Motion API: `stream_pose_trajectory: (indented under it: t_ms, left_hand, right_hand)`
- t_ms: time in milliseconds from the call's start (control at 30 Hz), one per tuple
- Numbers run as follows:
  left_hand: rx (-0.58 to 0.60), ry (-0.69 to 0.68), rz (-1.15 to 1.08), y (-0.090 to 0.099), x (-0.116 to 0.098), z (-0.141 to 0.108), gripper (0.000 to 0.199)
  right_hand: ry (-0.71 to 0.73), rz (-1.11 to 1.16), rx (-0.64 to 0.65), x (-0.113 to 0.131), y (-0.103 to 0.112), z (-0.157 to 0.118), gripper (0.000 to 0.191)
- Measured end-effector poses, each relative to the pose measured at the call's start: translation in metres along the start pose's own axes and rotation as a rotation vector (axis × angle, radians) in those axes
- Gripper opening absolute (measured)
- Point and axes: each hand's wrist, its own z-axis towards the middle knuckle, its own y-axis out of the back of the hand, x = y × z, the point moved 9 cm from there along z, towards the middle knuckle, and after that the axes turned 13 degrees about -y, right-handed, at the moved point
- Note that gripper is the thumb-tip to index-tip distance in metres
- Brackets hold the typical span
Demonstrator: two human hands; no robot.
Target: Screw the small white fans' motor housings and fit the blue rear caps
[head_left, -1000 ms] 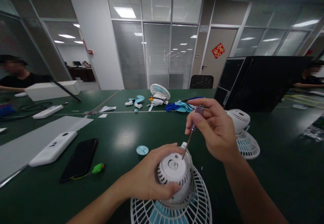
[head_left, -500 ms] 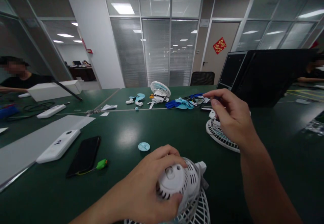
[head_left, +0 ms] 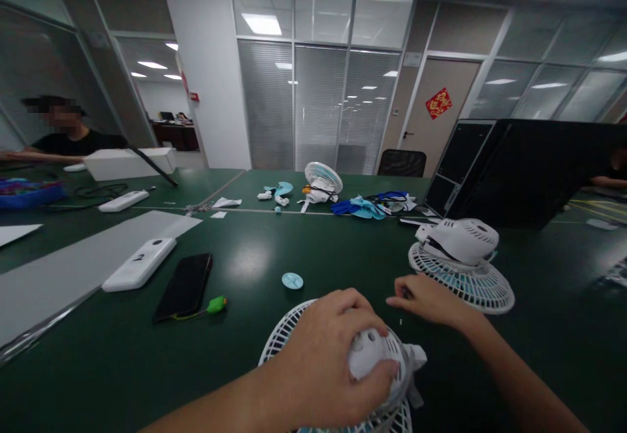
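My left hand (head_left: 333, 354) grips the rounded white motor housing of a small fan (head_left: 375, 354), which lies with its white grille down at the table's near edge. To the right of it, my right hand (head_left: 426, 299) is low over the table with its fingers curled together; whatever they hold is too small to make out. Just beyond my right hand, a second white fan (head_left: 460, 243) rests grille-down. A tiny pale piece (head_left: 400, 321) lies on the table between the hands. The light-blue round cap (head_left: 292, 281) is beyond my left hand.
On the left are a black phone (head_left: 185, 286) with a green tag, a white device (head_left: 140, 264) marked 2 and a grey sheet. Farther back stand a third fan (head_left: 323, 183), blue gloves (head_left: 345, 207) and a black monitor (head_left: 529, 172). A person (head_left: 68, 132) sits at the far left.
My right hand has moved down and nearer, away from the second fan, which now shows fully. The view has shifted, and my left hand still grips the near fan.
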Motion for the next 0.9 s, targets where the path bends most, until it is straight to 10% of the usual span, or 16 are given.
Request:
stream_pose_trajectory:
  t_ms: [167, 400, 667, 733, 900]
  left_hand:
    - [0.002, -0.024, 0.036, 0.001, -0.002, 0.001, 0.023]
    - [0.002, -0.028, 0.016, -0.001, -0.003, -0.001, 0.027]
    - [-0.037, 0.027, 0.018, -0.003, 0.007, -0.007, 0.056]
    - [-0.065, 0.03, 0.003, -0.003, 0.009, -0.008, 0.067]
    - [-0.117, -0.067, -0.026, 0.004, -0.002, -0.004, 0.057]
  right_hand:
    - [-0.161, -0.03, -0.001, -0.035, -0.042, -0.015, 0.055]
    - [-0.057, 0.131, 0.0, -0.018, -0.046, -0.019, 0.026]
    - [0.266, 0.492, -0.188, 0.051, 0.052, -0.058, 0.028]
    - [0.549, 0.608, -0.237, 0.091, 0.086, -0.092, 0.017]
    - [0.805, 0.396, -0.258, 0.151, 0.112, -0.135, 0.012]
